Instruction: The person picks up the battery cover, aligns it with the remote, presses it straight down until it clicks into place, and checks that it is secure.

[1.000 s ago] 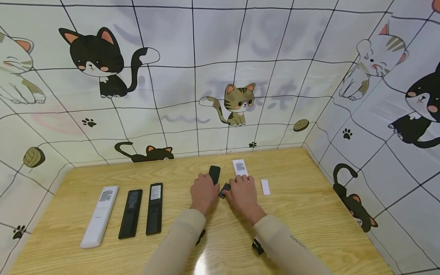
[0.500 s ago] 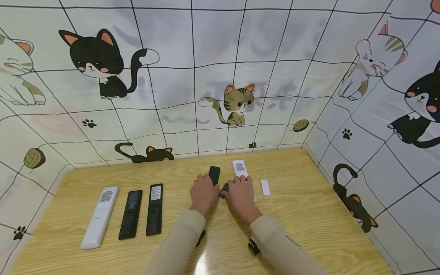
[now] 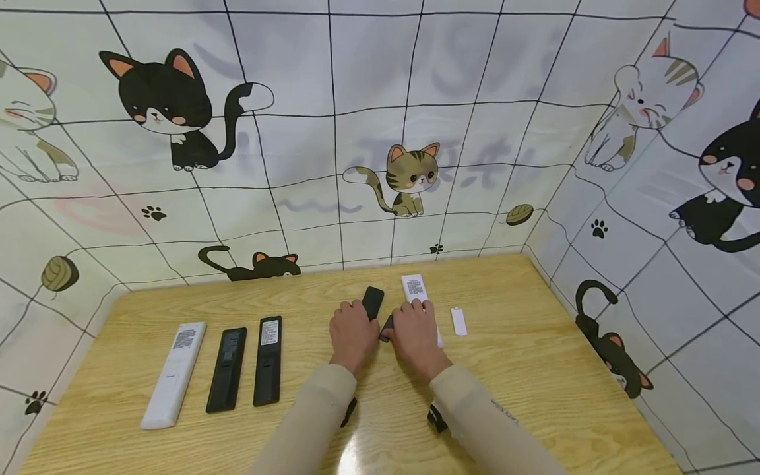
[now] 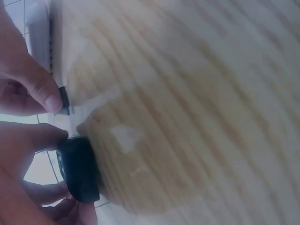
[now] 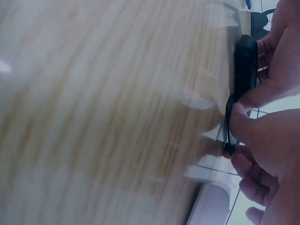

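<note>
My left hand [image 3: 353, 338] grips a black remote control [image 3: 373, 301] near the middle of the table, in the head view. The left wrist view shows one end of this remote [image 4: 78, 168] between thumb and fingers. Close on its right, my right hand [image 3: 415, 336] pinches a small dark battery cover [image 3: 386, 327]. In the right wrist view the thin cover [image 5: 229, 123] is held between thumb and fingers, by the black remote's end; whether they touch I cannot tell. A white remote control [image 3: 413, 287] with a label lies behind my right hand, partly hidden by it.
A small white battery cover [image 3: 459, 322] lies right of the white remote. On the left stand in a row a long white remote [image 3: 172, 376], a black remote [image 3: 226, 369] and another black remote [image 3: 268, 363] with a white label. A cat-print cloth wall [image 3: 297, 152] bounds the wooden table [image 3: 522, 369].
My right hand has shifted slightly left and away from me, with the small cover still pinched. The far end of the black remote has turned slightly to the right.
</note>
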`<control>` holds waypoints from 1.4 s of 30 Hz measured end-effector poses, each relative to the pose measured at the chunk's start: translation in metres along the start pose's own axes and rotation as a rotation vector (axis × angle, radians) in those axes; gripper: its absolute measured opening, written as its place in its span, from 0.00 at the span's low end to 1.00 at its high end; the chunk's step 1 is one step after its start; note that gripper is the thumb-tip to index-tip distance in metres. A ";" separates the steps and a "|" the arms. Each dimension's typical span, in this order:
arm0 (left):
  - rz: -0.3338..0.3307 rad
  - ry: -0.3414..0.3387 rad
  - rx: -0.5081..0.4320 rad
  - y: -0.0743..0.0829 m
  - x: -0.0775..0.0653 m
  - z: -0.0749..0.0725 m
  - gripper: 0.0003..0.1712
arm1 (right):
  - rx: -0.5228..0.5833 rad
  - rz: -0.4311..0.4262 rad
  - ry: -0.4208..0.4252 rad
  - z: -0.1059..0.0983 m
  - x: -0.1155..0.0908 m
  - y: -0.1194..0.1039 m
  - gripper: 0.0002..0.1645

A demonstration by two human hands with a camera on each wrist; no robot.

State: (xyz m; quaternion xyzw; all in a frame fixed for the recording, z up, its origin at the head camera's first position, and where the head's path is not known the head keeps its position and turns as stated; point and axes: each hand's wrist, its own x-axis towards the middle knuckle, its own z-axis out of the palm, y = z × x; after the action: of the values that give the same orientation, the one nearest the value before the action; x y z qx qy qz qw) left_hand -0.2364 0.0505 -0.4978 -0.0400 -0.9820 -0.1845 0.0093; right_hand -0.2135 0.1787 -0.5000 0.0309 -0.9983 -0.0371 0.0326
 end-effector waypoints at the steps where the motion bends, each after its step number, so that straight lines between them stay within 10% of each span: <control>1: -0.010 -0.005 -0.013 -0.001 0.000 -0.001 0.25 | 0.012 0.001 -0.009 -0.001 0.001 0.000 0.25; 9: -0.124 -0.086 -0.108 -0.012 0.000 -0.010 0.30 | 0.117 0.015 -0.064 -0.007 0.001 0.002 0.28; 42: -0.133 -0.329 -0.840 -0.039 -0.010 -0.039 0.26 | 0.304 -0.067 0.224 -0.034 -0.030 0.006 0.10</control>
State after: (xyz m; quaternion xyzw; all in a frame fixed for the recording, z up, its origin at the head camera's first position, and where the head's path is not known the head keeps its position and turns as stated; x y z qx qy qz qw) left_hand -0.2296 -0.0004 -0.4754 -0.0059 -0.8109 -0.5581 -0.1757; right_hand -0.1813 0.1839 -0.4680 0.0725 -0.9809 0.1169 0.1373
